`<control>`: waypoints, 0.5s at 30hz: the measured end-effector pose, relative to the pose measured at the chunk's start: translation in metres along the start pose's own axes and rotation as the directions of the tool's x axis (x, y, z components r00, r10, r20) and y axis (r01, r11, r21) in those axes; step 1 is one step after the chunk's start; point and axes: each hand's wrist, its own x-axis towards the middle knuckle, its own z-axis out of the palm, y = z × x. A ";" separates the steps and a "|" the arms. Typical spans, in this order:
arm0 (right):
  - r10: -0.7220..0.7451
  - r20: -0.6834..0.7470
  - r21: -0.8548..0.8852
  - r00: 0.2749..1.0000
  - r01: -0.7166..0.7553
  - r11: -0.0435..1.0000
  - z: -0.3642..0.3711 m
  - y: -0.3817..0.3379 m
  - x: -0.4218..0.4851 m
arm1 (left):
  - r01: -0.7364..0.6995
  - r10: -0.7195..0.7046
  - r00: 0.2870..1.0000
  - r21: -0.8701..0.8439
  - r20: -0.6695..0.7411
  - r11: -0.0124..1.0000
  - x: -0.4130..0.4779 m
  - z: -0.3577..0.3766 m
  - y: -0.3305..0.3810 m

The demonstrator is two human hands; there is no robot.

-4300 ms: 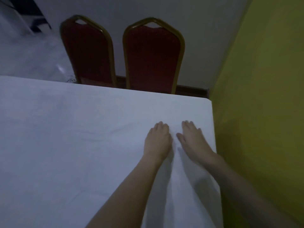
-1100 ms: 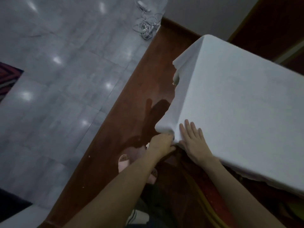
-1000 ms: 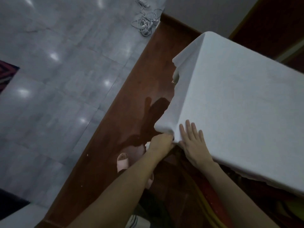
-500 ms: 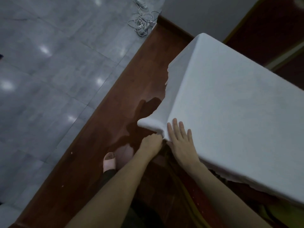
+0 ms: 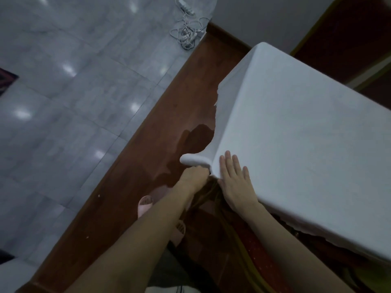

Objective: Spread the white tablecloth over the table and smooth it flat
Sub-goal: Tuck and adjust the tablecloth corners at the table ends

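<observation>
White tablecloth (image 5: 306,134) lengthwise rightward; left hand (image 5: 195,176) fisted on corner, right hand (image 5: 234,182) flat atop.

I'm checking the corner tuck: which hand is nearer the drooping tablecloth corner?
Left. The left hand holds the drooping corner from underneath; the right hand rests flat on the tablecloth just beside it.

Our left hand (image 5: 195,176) and right hand (image 5: 234,182) are bare, as are both forearms. We wear pale pink rubber slippers (image 5: 145,205) and a dark lower garment (image 5: 169,269).
</observation>
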 end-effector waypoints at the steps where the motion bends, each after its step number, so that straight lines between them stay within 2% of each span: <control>1: -0.014 0.025 0.026 1.000 0.013 1.000 -0.004 0.002 -0.001 | -0.026 0.017 0.994 0.082 0.112 0.996 -0.001 -0.003 -0.003; 3: -0.033 0.008 0.074 0.999 0.032 0.997 -0.011 0.009 0.000 | -0.084 0.003 0.956 0.265 0.294 0.961 -0.004 -0.016 -0.015; 5: 0.005 0.006 0.113 1.000 -0.006 0.994 -0.028 0.014 0.005 | -0.107 0.003 0.949 0.313 0.315 0.944 -0.010 -0.041 -0.020; 10: 0.146 -0.044 0.231 0.988 -0.132 0.964 -0.074 0.022 0.033 | -0.141 0.125 0.990 0.349 0.069 0.926 -0.012 -0.114 0.011; 15: 0.203 -0.097 0.266 0.974 -0.171 0.949 -0.128 0.022 0.074 | -0.268 0.322 0.939 0.330 -0.120 0.905 0.006 -0.173 0.051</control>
